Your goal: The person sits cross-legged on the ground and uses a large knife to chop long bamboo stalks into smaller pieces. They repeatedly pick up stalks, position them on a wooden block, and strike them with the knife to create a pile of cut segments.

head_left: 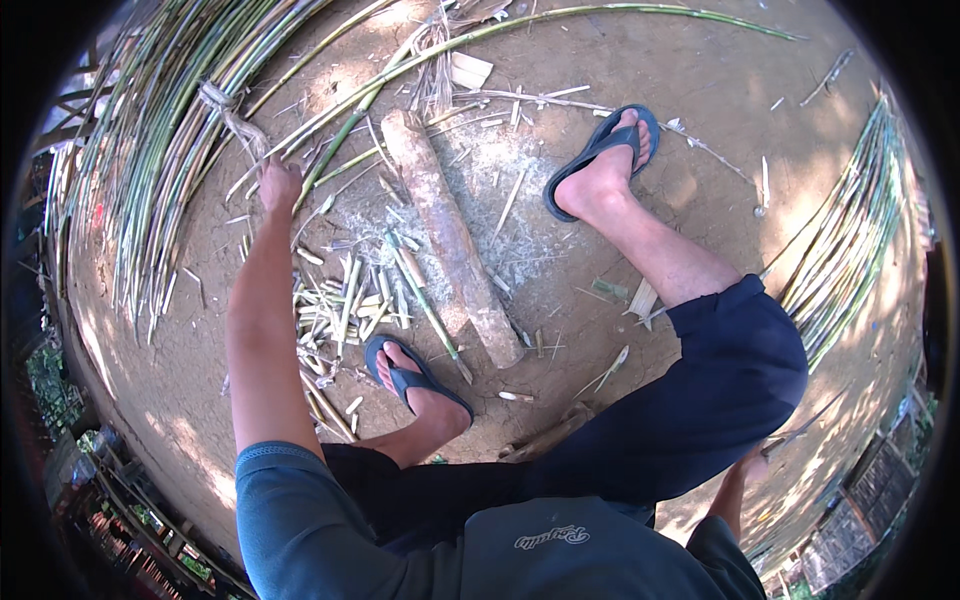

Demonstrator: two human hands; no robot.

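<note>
My left hand (279,186) reaches out at the upper left, its fingers closed at the near end of a long, bent green stalk (450,45). Beside it lies a big bundle of green and yellowish stalks (170,150), bound with a twisted fibre tie (228,118). Low on the right, partly behind my knee, my right hand (747,466) grips a thin, dark, blade-like thing (805,428); its exact kind is unclear. A thick bare log (445,235) lies on the ground between my sandalled feet.
Short cut stalk pieces (345,300) are heaped left of the log, near my left sandal (412,380). Pale chips (530,240) surround the log. A second stalk bundle (845,230) lies at the right. My right sandal (600,160) is beyond the log.
</note>
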